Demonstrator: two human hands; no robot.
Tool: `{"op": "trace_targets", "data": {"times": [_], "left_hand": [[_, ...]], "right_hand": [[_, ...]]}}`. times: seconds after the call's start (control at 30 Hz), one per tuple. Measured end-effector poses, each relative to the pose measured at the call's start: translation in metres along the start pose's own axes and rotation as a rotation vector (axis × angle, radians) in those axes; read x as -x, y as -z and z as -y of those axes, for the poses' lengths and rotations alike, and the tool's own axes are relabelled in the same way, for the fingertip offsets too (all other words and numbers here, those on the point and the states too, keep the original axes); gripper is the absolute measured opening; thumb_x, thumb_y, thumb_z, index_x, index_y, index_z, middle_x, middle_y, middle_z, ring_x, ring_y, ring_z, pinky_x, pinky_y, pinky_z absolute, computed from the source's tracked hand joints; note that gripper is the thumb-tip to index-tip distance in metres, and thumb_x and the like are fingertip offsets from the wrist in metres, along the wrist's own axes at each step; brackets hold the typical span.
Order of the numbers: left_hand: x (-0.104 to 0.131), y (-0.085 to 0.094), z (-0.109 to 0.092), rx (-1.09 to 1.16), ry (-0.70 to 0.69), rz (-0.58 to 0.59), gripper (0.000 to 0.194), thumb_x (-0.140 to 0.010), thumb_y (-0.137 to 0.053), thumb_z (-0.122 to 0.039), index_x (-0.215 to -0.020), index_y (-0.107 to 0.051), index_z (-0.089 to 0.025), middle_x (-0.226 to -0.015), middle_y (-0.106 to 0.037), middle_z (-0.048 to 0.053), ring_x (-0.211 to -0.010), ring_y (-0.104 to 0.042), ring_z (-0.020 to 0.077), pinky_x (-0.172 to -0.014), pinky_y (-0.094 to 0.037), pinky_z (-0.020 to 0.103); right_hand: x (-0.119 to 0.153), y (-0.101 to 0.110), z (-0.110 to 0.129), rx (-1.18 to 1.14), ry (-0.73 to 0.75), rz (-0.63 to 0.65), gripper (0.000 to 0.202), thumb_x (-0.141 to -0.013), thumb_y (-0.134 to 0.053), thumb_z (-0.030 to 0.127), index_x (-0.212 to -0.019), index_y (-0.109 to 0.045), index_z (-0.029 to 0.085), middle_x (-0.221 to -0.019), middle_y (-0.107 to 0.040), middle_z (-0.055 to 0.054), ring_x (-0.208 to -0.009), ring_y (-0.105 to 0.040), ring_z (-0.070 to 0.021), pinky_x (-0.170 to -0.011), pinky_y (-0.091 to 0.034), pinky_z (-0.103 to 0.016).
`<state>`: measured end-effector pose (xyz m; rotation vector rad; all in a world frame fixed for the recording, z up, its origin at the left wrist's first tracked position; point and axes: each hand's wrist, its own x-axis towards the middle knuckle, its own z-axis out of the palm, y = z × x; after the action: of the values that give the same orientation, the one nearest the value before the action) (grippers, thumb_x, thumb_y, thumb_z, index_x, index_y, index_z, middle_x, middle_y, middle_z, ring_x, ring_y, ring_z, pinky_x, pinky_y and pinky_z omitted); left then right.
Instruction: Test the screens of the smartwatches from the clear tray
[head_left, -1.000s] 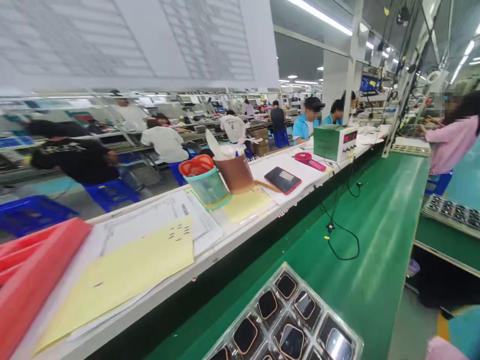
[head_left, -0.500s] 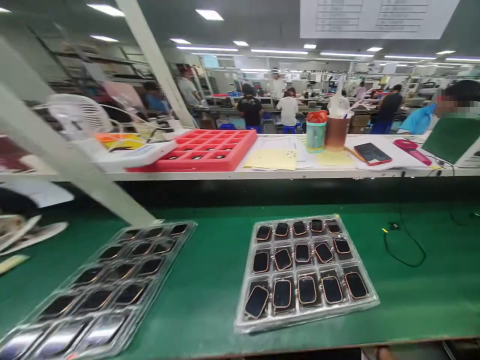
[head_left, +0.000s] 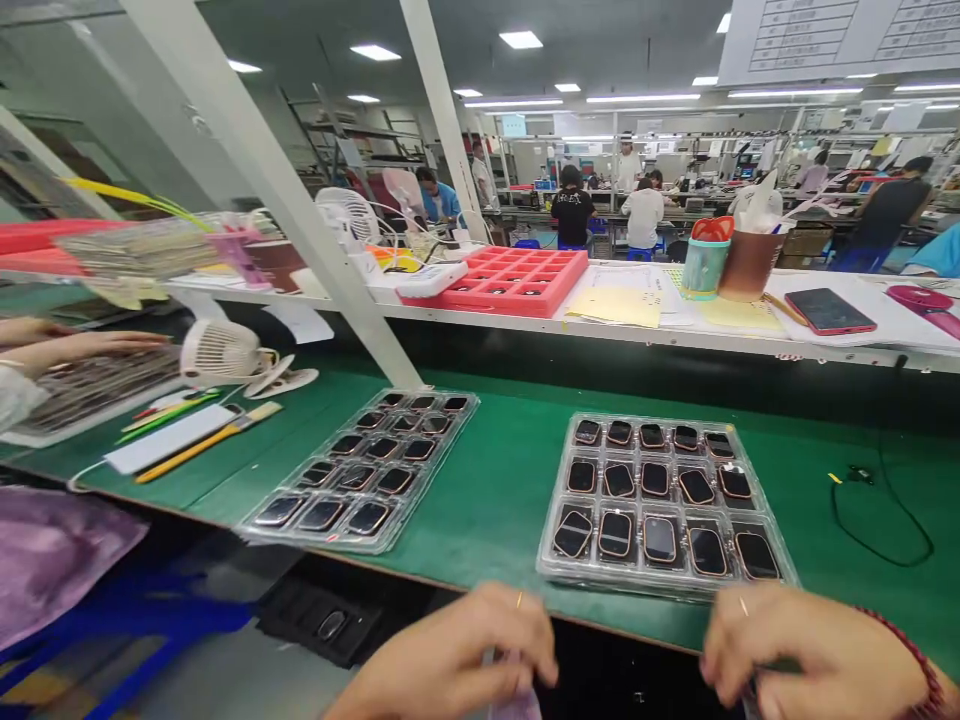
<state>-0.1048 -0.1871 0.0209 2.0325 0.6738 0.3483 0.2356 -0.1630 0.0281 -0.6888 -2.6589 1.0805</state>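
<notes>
Hovering, R hand (head_left: 821,645); nr tray (head_left: 630,577)

A dark red beaded bracelet (head_left: 925,660) circles the right wrist (head_left: 906,676).

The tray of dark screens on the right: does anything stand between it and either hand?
Nothing visible stands in the way. The left hand appears short of the near left corner of the tray; the right hand meets the tray's near right corner in view, but contact is unclear.

Green workbench (head_left: 495,470); clear trays (head_left: 637,580); copper-rimmed black screens (head_left: 655,478); red box (head_left: 495,302); pale-yellow paper (head_left: 615,306).
</notes>
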Motion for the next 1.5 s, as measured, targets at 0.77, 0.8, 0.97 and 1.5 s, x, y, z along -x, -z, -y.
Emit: {"op": "trace_targets", "data": {"times": [0.77, 0.8, 0.97, 1.5], "left_hand": [[-0.184, 0.066, 0.059, 0.853, 0.108, -0.538, 0.046, -0.076, -0.064, -0.031, -0.116, -0.053, -0.012, -0.086, -0.066, 0.009, -0.060, -0.061, 0.0122, -0.047, -0.036, 0.019], [-0.187, 0.067, 0.062, 0.912, 0.116, -0.515, 0.052, -0.076, -0.065, -0.032, -0.122, -0.050, -0.012, -0.088, -0.065, 0.010, -0.065, -0.064, 0.0145, -0.050, -0.039, 0.020], [-0.182, 0.066, 0.071, 0.944, 0.088, -0.446, 0.059, -0.077, -0.067, -0.034, -0.128, -0.047, -0.013, -0.097, -0.065, 0.013, -0.070, -0.064, 0.0153, -0.056, -0.043, 0.022], [-0.183, 0.062, 0.070, 0.910, 0.021, -0.365, 0.057, -0.071, -0.073, -0.044, -0.115, -0.052, -0.016, -0.093, -0.064, 0.008, -0.060, -0.062, 0.0125, -0.053, -0.042, 0.021]], "right_hand": [[-0.111, 0.067, -0.108, -1.036, -0.217, -0.646, 0.029, -0.079, -0.064, 0.029, -0.104, -0.057, 0.016, -0.091, -0.067, -0.007, -0.056, -0.057, -0.0090, -0.048, -0.048, -0.018], [-0.108, 0.066, -0.113, -1.096, -0.222, -0.656, 0.032, -0.080, -0.065, 0.028, -0.108, -0.057, 0.017, -0.096, -0.067, -0.008, -0.061, -0.059, -0.0105, -0.051, -0.050, -0.020], [-0.097, 0.061, -0.118, -1.163, -0.170, -0.593, 0.041, -0.082, -0.065, 0.024, -0.121, -0.055, 0.019, -0.105, -0.064, -0.008, -0.069, -0.061, -0.0118, -0.059, -0.055, -0.022], [-0.097, 0.054, -0.113, -0.981, -0.108, -0.455, 0.046, -0.078, -0.072, 0.043, -0.117, -0.059, 0.022, -0.094, -0.059, -0.004, -0.057, -0.058, -0.0082, -0.054, -0.051, -0.021]]}}
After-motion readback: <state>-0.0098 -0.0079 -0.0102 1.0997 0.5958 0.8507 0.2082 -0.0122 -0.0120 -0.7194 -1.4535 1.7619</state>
